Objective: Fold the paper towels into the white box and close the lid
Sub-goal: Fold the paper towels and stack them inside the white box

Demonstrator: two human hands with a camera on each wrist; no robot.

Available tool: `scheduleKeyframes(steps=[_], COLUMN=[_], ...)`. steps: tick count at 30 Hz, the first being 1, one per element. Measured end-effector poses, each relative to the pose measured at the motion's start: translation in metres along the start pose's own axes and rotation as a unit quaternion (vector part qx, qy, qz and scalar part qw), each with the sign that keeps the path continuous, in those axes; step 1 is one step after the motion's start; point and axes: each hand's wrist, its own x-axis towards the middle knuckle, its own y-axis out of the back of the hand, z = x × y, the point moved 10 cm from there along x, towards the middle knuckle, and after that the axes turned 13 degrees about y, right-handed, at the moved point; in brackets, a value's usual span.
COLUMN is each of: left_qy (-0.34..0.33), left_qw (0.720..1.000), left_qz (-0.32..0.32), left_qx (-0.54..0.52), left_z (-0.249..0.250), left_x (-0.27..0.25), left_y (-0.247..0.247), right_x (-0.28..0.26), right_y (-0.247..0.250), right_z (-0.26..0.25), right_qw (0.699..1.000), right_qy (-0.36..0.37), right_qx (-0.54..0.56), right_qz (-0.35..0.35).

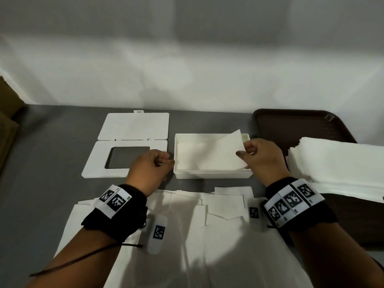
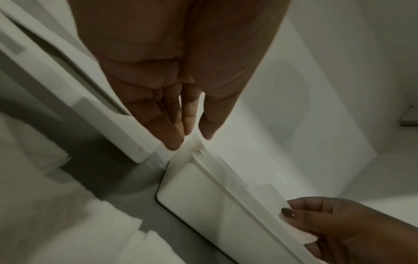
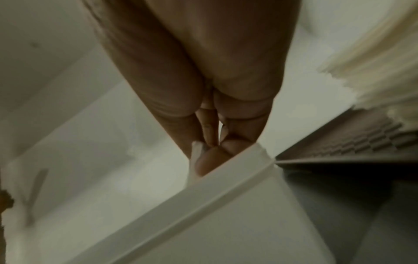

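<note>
With the right hand (image 1: 262, 156) pinching the paper towel (image 1: 209, 154) at the white box's (image 1: 212, 175) 3 o'clock end, lay it flat while the left hand (image 1: 150, 165), fingers loosely curled and empty, steadies 9 o'clock.

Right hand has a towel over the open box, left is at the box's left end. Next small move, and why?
Probably lower the paper towel flat into the white box and release. The right hand pinches its right edge, whose far corner stands above the rim. The left hand holds nothing, and the lid lies open beside the box.
</note>
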Motion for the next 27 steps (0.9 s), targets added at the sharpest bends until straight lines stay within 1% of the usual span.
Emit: scheduleKeyframes(steps=[1,3,6,8,12,16,20,22,24,25,27], left_qy=[-0.012,-0.046,-0.090,-0.120,-0.173,-0.235,-0.244,-0.243,-0.238,-0.239,-0.236], left_qw=[1.000,0.996,0.991,0.987,0.973,0.942,0.905,0.883,0.862,0.851,0.838], left_qz=[0.015,0.045,0.058,0.049,-0.003,-0.093,-0.170,-0.185,-0.178,-0.170,-0.160], left_qx=[0.021,0.060,0.085,0.095,0.151,0.219,0.303,0.357,0.411,0.436,0.466], left_z=[0.002,0.011,0.023,0.032,0.040,0.035,0.012,0.000,-0.008,-0.010,-0.014], left_x=[-0.002,-0.009,-0.025,-0.040,-0.073,-0.111,-0.133,-0.139,-0.139,-0.141,-0.140], left_y=[0.003,0.009,0.010,0.004,-0.027,-0.070,-0.106,-0.120,-0.128,-0.132,-0.137], right_x=[-0.001,-0.010,-0.030,-0.050,-0.099,-0.157,-0.207,-0.227,-0.241,-0.248,-0.256], right_y=[0.004,0.018,0.034,0.043,0.049,0.045,0.029,0.022,0.012,0.010,0.007], right_z=[-0.001,-0.007,-0.010,-0.013,-0.014,-0.003,0.004,0.007,0.009,0.010,0.011], right_qw=[0.999,0.996,0.996,0.995,0.994,0.992,0.983,0.977,0.971,0.970,0.969], right_qy=[0.009,0.020,0.013,0.010,0.002,-0.041,-0.082,-0.115,-0.132,-0.140,-0.153], right_qx=[-0.037,-0.078,-0.076,-0.085,-0.109,-0.113,-0.126,-0.124,-0.130,-0.134,-0.142], right_qz=[0.005,0.033,0.049,0.043,0.003,-0.041,-0.103,-0.132,-0.154,-0.148,-0.133])
